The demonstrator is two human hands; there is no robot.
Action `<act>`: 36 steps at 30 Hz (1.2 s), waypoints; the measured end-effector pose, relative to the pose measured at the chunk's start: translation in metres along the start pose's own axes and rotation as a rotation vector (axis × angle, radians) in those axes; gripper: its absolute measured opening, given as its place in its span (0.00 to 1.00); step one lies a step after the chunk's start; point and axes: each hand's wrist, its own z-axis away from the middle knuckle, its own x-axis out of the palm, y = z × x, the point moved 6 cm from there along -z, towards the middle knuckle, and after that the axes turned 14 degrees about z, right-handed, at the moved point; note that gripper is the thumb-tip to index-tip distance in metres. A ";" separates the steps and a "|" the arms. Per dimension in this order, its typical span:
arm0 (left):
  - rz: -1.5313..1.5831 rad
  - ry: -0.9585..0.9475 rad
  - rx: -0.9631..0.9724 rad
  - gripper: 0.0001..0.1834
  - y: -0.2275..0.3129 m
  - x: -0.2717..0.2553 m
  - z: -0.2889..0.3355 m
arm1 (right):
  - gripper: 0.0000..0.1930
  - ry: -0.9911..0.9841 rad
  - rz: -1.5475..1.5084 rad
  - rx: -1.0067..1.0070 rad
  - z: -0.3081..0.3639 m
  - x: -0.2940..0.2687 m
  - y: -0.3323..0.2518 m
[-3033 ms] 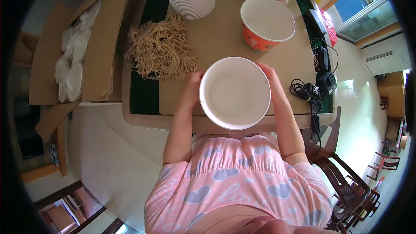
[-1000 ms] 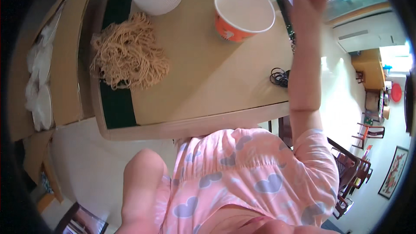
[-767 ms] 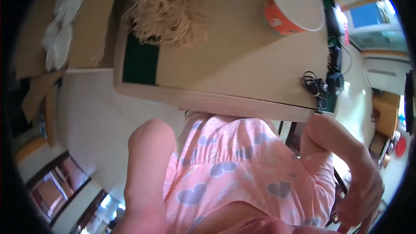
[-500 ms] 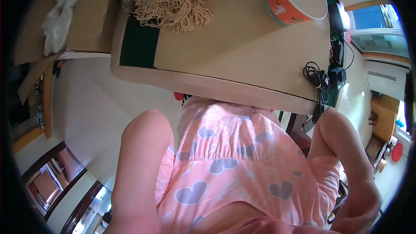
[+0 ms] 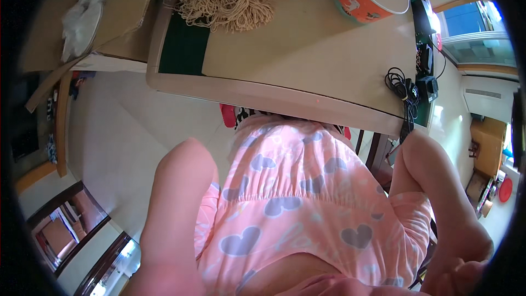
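Observation:
Both my arms are bent and raised, with elbows toward the table and forearms running back to the lower edge. My left hand is out of the picture; only the left forearm shows. Part of my right hand (image 5: 460,275) appears at the lower right, its fingers cut off and too unclear to read. I see nothing held. On the table (image 5: 307,60) ahead lies a tangled heap of beige cord (image 5: 222,0) at the far left. An orange paper bucket (image 5: 361,3) with a white inside stands at the far right. Neither hand touches them.
A coiled black cable (image 5: 402,85) lies at the table's right edge beside a black power adapter (image 5: 427,87). An open cardboard box (image 5: 123,22) with white plastic-wrapped contents stands left of the table. A shelf with books (image 5: 66,225) is at the lower left.
The view has shifted slightly, so the table, cord and bucket sit a little higher in it. My right wrist has turned and more of that hand shows.

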 end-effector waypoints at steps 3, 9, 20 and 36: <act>0.169 -0.015 -0.155 0.18 -0.004 -0.002 -0.003 | 0.13 -0.031 -0.173 0.066 -0.001 -0.002 -0.001; 0.293 0.006 -0.249 0.06 0.010 0.010 -0.010 | 0.13 -0.108 -0.731 0.266 -0.001 0.000 -0.004; -0.026 -0.186 -0.172 0.11 0.012 0.030 -0.016 | 0.09 0.045 -0.478 0.120 0.000 -0.021 -0.014; 0.459 -0.025 -0.320 0.08 -0.003 0.019 -0.022 | 0.14 -0.494 -1.890 0.510 0.152 0.057 -0.034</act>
